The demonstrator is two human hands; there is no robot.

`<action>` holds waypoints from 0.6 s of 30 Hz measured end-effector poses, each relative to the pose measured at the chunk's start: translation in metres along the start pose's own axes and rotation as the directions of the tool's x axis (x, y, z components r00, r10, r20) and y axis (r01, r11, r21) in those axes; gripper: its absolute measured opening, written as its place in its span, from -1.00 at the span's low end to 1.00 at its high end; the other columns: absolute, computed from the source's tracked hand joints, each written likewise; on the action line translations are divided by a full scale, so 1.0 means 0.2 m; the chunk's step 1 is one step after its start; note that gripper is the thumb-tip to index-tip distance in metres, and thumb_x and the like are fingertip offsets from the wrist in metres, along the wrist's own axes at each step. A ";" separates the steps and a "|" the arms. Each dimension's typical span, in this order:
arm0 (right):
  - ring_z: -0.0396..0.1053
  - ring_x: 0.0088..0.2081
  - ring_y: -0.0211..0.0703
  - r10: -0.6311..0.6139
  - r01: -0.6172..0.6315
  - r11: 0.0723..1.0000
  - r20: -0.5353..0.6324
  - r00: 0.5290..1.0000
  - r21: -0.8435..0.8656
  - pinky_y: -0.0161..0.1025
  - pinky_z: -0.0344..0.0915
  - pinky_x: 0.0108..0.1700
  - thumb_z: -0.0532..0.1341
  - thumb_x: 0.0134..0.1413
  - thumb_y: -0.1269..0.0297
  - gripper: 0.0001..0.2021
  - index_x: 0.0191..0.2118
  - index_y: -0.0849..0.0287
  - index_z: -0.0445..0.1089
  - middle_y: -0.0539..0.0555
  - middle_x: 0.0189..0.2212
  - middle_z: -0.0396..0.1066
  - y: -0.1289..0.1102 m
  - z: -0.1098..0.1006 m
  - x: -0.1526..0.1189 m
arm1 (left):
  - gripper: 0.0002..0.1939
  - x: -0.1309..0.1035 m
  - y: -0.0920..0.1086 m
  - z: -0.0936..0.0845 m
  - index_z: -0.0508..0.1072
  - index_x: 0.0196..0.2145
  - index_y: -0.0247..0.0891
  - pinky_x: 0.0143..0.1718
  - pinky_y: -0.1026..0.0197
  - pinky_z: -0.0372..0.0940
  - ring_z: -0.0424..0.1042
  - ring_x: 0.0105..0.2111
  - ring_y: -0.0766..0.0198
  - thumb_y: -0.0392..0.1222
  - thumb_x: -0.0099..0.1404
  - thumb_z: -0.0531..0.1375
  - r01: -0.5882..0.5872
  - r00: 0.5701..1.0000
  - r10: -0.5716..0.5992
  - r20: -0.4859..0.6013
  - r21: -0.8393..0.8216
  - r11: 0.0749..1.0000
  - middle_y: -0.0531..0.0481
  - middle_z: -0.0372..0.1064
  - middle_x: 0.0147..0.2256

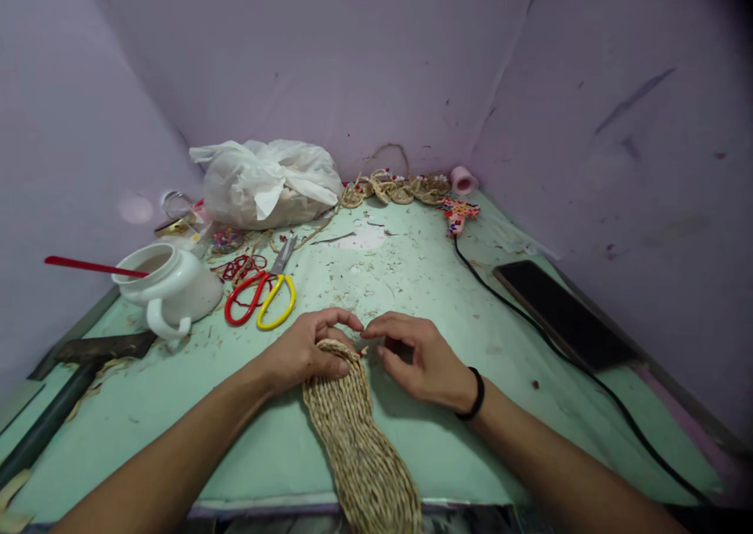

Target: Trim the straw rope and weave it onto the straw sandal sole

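Observation:
A long woven straw sole (358, 440), rounded at its far end and narrowed in the middle, reaches over the table's near edge. My left hand (311, 350) is closed on its far end, with the thumb on top and the other fingers behind. Close beside that end is my right hand (415, 354), wearing a black wristband; its thumb and forefinger are curved and apart, with nothing visible between them. A small red and pale bit (363, 352) shows at the sole's edge between the hands. The scissors (271, 283), with one red and one yellow handle, lie beyond my left hand.
A white pot (176, 279) with a red stick leans at left by a hammer (76, 369). Behind are a tied plastic bag (264, 185), braided straw pieces (394, 187) and a pink spool (463, 181). A patterned corded tool (457, 214) and a phone (562, 310) lie right.

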State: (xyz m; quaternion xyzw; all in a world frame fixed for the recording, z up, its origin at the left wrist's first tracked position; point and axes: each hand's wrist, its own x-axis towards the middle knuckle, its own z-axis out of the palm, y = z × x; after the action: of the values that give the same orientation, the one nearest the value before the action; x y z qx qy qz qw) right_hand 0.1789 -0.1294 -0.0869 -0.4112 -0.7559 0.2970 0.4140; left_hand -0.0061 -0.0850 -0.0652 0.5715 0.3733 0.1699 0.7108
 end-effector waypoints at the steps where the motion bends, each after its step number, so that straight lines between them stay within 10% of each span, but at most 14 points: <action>1: 0.26 -0.48 -0.29 0.032 -0.033 0.999 0.006 0.999 0.035 -0.34 0.20 -0.44 0.10 -0.11 0.50 -0.76 -0.27 0.19 0.37 0.07 -0.38 0.39 0.00 -0.01 0.00 | -0.52 0.00 0.00 0.00 0.28 -0.23 -0.30 -0.47 0.31 0.15 0.31 -0.52 0.38 -0.43 -0.18 0.24 -0.001 1.000 0.001 0.000 -0.005 1.000 0.07 0.39 -0.49; 18: 0.24 -0.58 -0.33 0.410 -0.408 0.879 0.047 0.911 0.246 -0.38 0.18 -0.52 0.04 0.03 0.38 -0.85 -0.44 0.19 0.34 -0.04 -0.61 0.29 0.01 0.02 0.02 | -0.60 0.02 -0.01 0.05 0.29 -0.28 -0.33 -0.32 0.21 0.23 0.33 -0.37 0.30 -0.42 -0.17 0.23 -0.160 0.948 0.165 -0.271 0.041 0.986 0.01 0.34 -0.37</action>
State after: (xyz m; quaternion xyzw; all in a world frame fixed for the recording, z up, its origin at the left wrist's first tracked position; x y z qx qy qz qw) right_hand 0.1755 -0.1255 -0.0893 -0.5070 -0.6070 0.4692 0.3930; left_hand 0.0033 -0.0899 -0.0668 0.5779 0.4209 0.3016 0.6308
